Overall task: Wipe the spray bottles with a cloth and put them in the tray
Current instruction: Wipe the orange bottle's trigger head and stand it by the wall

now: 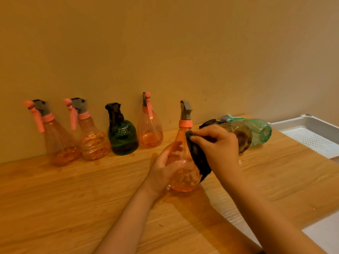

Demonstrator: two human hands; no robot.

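Just right of the frame's centre, the left hand (165,168) curls round the lower body of the orange bottle (180,162), which stands upright on the wooden table (73,208). The right hand (216,142) pinches the dark cloth (197,158) against the bottle's right shoulder. A steady base grip and full downward strokes should clean best. At the right edge, well apart, sits the white tray (311,136).

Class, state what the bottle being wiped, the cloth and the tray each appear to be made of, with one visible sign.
Orange bottle: likely clear tinted plastic, glossy; fingers show through it.
Dark cloth: soft fabric, matte; it drapes and folds against the bottle.
White tray: probably moulded plastic, smooth; its floor has rows of small holes.
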